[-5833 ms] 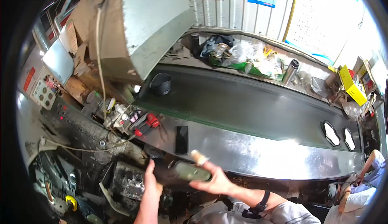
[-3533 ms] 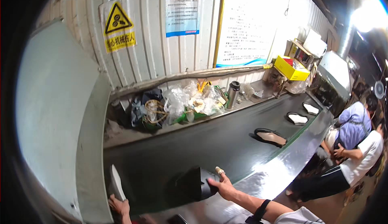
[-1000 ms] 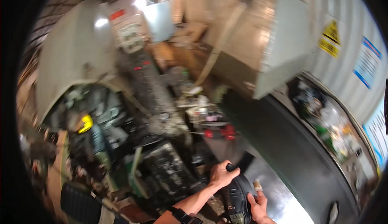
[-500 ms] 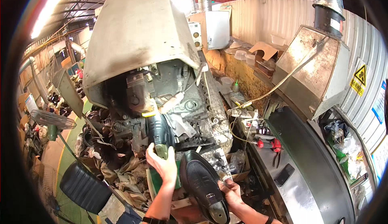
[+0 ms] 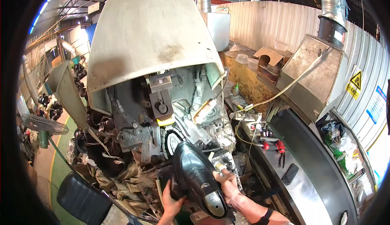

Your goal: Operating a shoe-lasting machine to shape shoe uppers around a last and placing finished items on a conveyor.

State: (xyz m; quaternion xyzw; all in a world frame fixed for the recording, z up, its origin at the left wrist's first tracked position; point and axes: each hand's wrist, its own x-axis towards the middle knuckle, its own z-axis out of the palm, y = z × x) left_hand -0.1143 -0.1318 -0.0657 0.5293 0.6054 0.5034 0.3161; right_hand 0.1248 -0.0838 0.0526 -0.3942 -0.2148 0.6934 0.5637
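Note:
A glossy black leather shoe (image 5: 196, 167) with a pale metallic last showing in its opening tilts toe-up before the machine. My right hand (image 5: 230, 189) grips its right edge, fingers bent, close to a small whitish knob (image 5: 219, 166). Left of that shoe, my left hand (image 5: 172, 202) is curled round a dark form (image 5: 177, 187), apparently the other black shoe, mostly hidden behind the first. Above the toe, the machine's oval pad (image 5: 172, 140) shows bare, under a metal head (image 5: 161, 103) with a yellow strip (image 5: 165, 122).
A large pale hood (image 5: 150, 30) covers the machine. To the right a metal bench (image 5: 298, 184) carries a red-handled tool (image 5: 274, 146) and a phone (image 5: 289, 174), beside a dark conveyor belt (image 5: 313, 152). A black stool (image 5: 83, 190) and crumpled cloth (image 5: 122, 180) lie left.
My left hand has drawn the other shoe down from the machine's pad, uncovering it. The shoe in my right hand has risen slightly, its toe nearer the pad. The view has shifted.

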